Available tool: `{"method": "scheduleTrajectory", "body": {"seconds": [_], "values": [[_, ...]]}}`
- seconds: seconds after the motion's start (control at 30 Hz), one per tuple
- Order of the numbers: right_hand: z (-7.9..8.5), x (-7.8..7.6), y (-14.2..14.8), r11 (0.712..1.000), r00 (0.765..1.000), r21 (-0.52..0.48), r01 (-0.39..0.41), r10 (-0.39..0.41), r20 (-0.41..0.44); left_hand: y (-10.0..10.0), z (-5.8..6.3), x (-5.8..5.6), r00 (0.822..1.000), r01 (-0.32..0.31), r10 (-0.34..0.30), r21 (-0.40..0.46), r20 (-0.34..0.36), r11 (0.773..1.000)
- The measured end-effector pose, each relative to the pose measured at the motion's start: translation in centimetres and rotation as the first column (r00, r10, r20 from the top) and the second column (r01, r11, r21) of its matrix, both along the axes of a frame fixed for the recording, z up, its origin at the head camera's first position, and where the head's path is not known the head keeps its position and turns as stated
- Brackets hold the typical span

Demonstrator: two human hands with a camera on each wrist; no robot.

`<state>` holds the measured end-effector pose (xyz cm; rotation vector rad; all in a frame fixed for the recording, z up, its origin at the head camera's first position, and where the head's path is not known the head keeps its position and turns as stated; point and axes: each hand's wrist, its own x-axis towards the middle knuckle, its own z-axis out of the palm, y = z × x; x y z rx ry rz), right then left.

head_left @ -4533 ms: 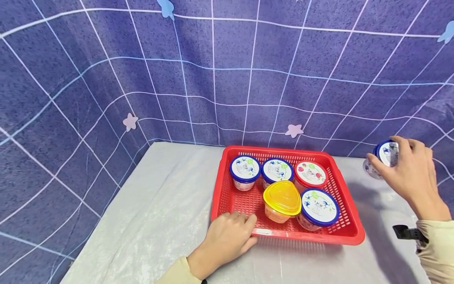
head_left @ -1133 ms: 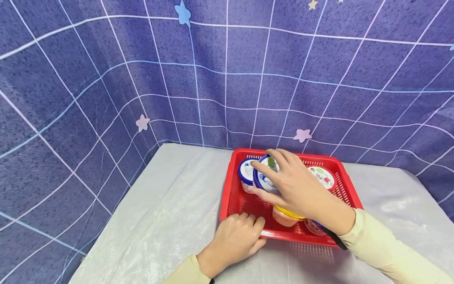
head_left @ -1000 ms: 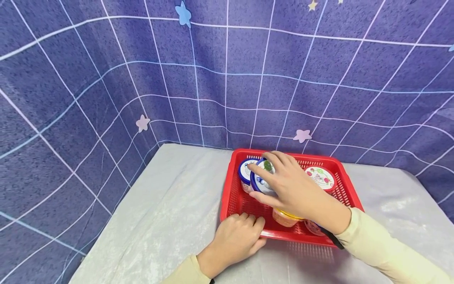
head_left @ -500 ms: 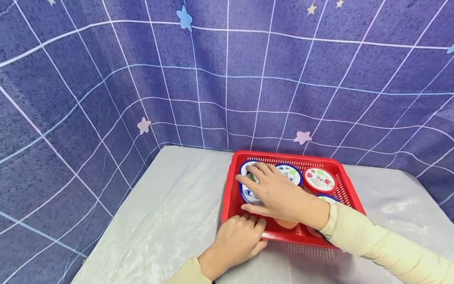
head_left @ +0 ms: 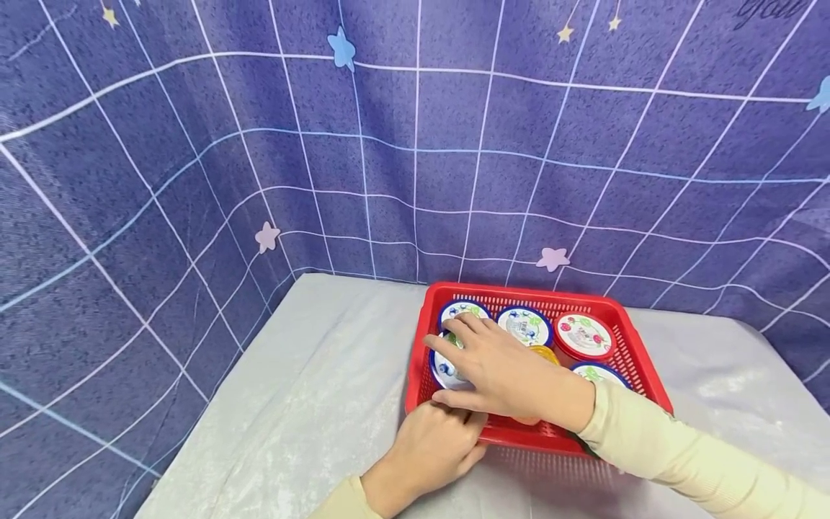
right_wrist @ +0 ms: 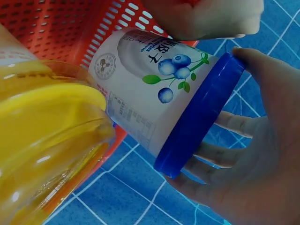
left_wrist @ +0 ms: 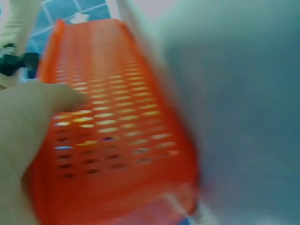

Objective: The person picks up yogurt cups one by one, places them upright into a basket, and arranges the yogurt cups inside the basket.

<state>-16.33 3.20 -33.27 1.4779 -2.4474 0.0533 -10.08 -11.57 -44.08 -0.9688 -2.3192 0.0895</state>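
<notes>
In the head view my right hand (head_left: 512, 371) holds a blue-lidded yogurt tub (head_left: 444, 369) at the front left inside the red basket (head_left: 519, 290). The right wrist view shows the tub's blueberry print (right_wrist: 176, 65) and my fingers spread round its lid rim; its base is inside the basket. My left hand (head_left: 434, 441) grips the basket's front rim near its left corner, the thumb (left_wrist: 68, 97) lying against the perforated outer wall. A yellow-lidded tub (right_wrist: 51, 126) stands close beside the held one, mostly covered by my right hand in the head view.
Along the basket's back stand two blue-lidded tubs (head_left: 524, 328) and a red-lidded tub (head_left: 585, 336). Another blue-lidded tub (head_left: 599, 372) sits at the front right, partly under my sleeve. A pale cloth (head_left: 285, 389) covers the table; a blue-purple curtain (head_left: 402, 166) hangs behind.
My right hand has carried the blue-lidded tub from right of the basket over to its left side, then forward to the front left. My left hand has stayed on the rim.
</notes>
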Motion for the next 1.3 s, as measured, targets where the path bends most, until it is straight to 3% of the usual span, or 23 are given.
{"method": "scheduleTrajectory", "body": {"seconds": [0.1, 0.23, 0.37, 0.53, 0.67, 0.83, 0.97, 1.1, 1.3], "values": [[-0.2, 0.0, -0.2, 1.000, 1.000, -0.001, -0.005, 0.005, 0.024, -0.1, 0.9, 1.0, 0.997, -0.002, 0.005, -0.029, 0.080, 1.000], [-0.5, -0.1, -0.4, 1.000, 0.999, 0.015, 0.001, -0.002, 0.052, 0.0, 3.1, 2.8, 0.980, -0.039, 0.061, -0.114, 0.189, 0.993], [-0.9, -0.2, -0.5, 0.998, 0.997, 0.056, 0.023, -0.027, 0.075, 0.0, 5.4, 4.5, 0.966, -0.087, 0.128, -0.184, 0.226, 0.979], [-1.7, -0.1, -0.8, 0.990, 0.996, 0.136, 0.029, -0.040, 0.078, -0.4, 7.3, 5.6, 0.958, -0.104, 0.153, -0.205, 0.243, 0.973], [-2.3, -0.3, -1.1, 0.984, 0.994, 0.181, -0.003, -0.017, 0.110, -0.6, 7.6, 5.6, 0.956, -0.095, 0.142, -0.188, 0.257, 0.978], [-2.6, -0.6, -1.4, 0.975, 0.987, 0.223, -0.017, -0.019, 0.161, -0.7, 7.0, 5.2, 0.988, -0.071, 0.088, -0.134, 0.128, 0.988], [-2.7, -0.8, -1.4, 0.964, 0.985, 0.266, -0.005, -0.041, 0.166, -0.7, 6.6, 4.9, 0.995, -0.053, 0.062, -0.113, 0.074, 0.992], [-3.0, -0.9, -1.5, 0.959, 0.982, 0.283, 0.016, -0.068, 0.176, -0.8, 6.5, 4.8, 0.994, -0.055, 0.066, -0.125, 0.088, 0.991], [-2.8, -0.6, -1.2, 0.961, 0.970, 0.269, 0.058, -0.119, 0.213, -0.8, 6.5, 4.8, 0.981, -0.073, 0.098, -0.152, 0.165, 0.986]]}}
